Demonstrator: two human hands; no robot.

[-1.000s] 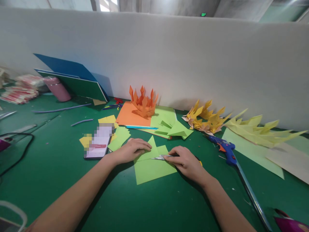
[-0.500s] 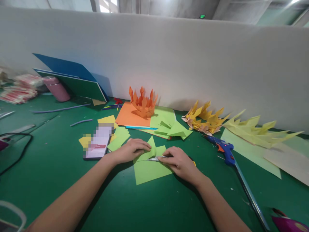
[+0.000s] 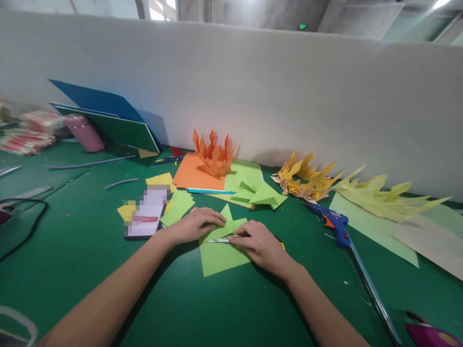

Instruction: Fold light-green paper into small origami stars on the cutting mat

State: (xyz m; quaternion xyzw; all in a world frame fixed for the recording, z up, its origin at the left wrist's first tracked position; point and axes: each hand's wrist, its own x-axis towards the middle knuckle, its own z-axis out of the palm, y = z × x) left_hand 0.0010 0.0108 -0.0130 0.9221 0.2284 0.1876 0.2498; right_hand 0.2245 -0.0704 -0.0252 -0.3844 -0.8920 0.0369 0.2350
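Observation:
My left hand (image 3: 202, 222) has its fingers closed on a pointed piece of light green paper (image 3: 217, 233), which lies over a green paper sheet (image 3: 222, 260). From the right, my right hand (image 3: 258, 243) grips a pair of scissors (image 3: 218, 240). Their narrow closed blades point left and lie flat along the edge between the pointed piece and the sheet. A bit of yellow handle shows behind the right hand; the rest is hidden under it. More folded green paper pieces (image 3: 264, 193) lie just beyond my hands.
A phone (image 3: 150, 212) rests left of my hands on yellow and green paper. An orange paper crown (image 3: 215, 156) stands behind, with a yellow crown (image 3: 307, 176) and a pale one (image 3: 387, 195) to its right. A blue glue gun (image 3: 336, 224) lies right.
My right hand has slid left with the scissors, and the blades now reach farther along the paper edge. My left hand stays almost in place.

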